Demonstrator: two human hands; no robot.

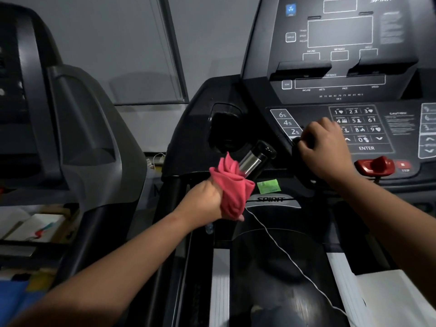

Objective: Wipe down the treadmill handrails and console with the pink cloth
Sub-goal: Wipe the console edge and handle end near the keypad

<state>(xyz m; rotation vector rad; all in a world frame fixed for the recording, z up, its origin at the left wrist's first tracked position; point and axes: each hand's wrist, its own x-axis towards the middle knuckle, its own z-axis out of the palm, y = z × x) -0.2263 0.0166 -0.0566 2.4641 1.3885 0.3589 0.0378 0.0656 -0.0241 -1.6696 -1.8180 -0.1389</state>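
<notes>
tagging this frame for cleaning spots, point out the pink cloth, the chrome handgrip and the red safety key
pink cloth (pixel 232 190): head view, middle of the bunched fabric
chrome handgrip (pixel 252 161): head view, shiny barrel above the cloth
red safety key (pixel 375 165): head view, centre of its raised tab

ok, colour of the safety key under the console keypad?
Red. The safety key sits just below the ENTER button; the head view shows it best.

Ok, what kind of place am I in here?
Probably a gym or fitness room. A treadmill console with a numbered keypad sits ahead, a second treadmill stands to the left, and the left hand holds a cloth on a handrail.
</notes>
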